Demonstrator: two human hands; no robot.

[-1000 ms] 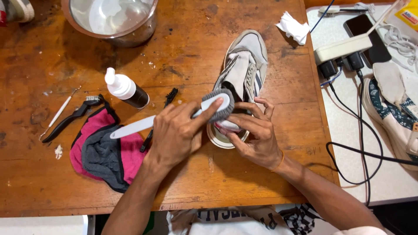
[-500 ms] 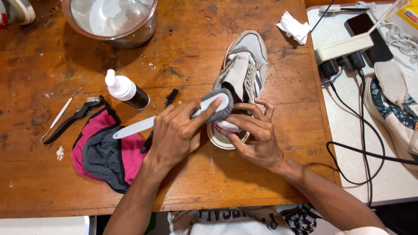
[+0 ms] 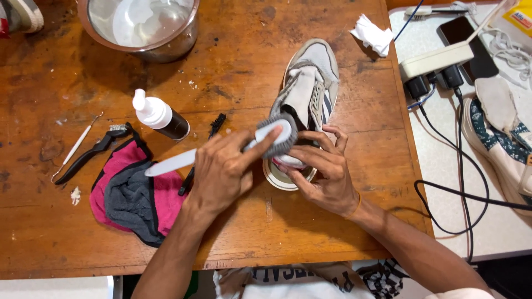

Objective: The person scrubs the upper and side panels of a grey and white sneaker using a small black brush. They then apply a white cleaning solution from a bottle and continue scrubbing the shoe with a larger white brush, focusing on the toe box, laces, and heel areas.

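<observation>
A worn wooden table, scratched and stained, fills most of the view, with a white counter butting against its right edge. The left hand is clenched around a long white-handled brush, index finger stretched forward along the handle toward the head; the grey bristle head presses down on the heel opening of a grey and white sneaker. The right hand grips the sneaker's heel, fingers curled over the collar and thumb against the white sole rim, steadying it. The sneaker lies near the table's right half, toe pointing away from the person, its tongue pulled open and pale, dark stripes on its side, the sole edge dirty white. Just left of the hands stands a small dark bottle with a white cap, lying tilted, its label too small to make out. A pink and grey cloth lies crumpled under the brush handle's tip, with a black-handled small brush and a thin metal pick beside it. A steel bowl of cloudy water sits at the top edge, a crumpled white tissue to the sneaker's right. On the counter lie a white power strip, black cables and a patterned second shoe; a yellow package shows at the top corner.
</observation>
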